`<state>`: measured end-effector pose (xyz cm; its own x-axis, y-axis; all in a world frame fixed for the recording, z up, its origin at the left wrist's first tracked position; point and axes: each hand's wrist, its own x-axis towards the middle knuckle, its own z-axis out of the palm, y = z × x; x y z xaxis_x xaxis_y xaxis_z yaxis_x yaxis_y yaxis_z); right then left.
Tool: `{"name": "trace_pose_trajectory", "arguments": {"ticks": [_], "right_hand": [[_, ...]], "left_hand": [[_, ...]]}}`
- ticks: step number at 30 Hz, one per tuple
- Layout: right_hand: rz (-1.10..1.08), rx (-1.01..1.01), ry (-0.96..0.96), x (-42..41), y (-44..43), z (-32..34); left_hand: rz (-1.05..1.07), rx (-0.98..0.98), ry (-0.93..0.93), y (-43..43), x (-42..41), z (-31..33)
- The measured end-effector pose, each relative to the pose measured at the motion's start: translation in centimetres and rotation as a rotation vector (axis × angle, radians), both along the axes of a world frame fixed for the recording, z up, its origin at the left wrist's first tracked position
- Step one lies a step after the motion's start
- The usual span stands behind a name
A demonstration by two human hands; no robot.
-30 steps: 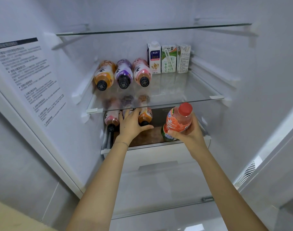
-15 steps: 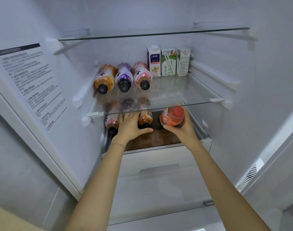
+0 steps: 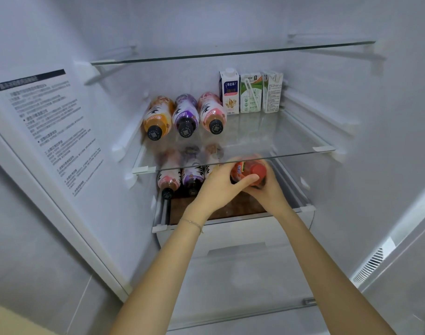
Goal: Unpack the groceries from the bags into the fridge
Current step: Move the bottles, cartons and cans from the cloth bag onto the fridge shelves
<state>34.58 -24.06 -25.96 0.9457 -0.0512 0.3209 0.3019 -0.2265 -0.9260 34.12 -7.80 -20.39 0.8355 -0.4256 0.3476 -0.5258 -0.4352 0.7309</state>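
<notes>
Left hand [image 3: 218, 188] and right hand [image 3: 271, 194] both clasp the red-capped orange plastic bottle [image 3: 246, 171]. It lies on its side between them, just under the clear glass shelf [image 3: 303, 144], cap toward the camera.

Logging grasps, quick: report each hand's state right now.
Left hand: holding the red-capped bottle, thumb across it.
Right hand: holding the same bottle from the right.
</notes>
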Motion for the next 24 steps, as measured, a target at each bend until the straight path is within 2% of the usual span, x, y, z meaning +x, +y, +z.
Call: {"name": "trace_pose_trajectory", "arguments": {"ticks": [3, 5, 8, 16, 20, 24], "right_hand": [[0.105, 0.016, 0.058, -0.4, -1.1, 0.4], [0.164, -0.043, 0.114, -0.6, -1.4, 0.7], [0.218, -0.120, 0.160, -0.6, -1.4, 0.7], [0.451, -0.338, 0.306, 2.0, -2.3, 2.0], [0.421, -0.475, 0.309, 3.9, -2.6, 2.2], [0.341, -0.430, 0.281, 4.8, -3.1, 1.3]], "left_hand": [[0.011, 0.013, 0.041, -0.1, 0.8, -0.3], [0.019, 0.094, 0.040, -0.1, 1.0, -0.6], [0.059, 0.226, -0.063, 0.3, 1.2, -1.1], [0.062, 0.300, -0.083, 1.8, 3.6, -2.5], [0.118, 0.354, -0.120, 1.3, 3.8, -3.0], [0.115, 0.345, -0.154, 1.3, 5.2, -3.7]]}}
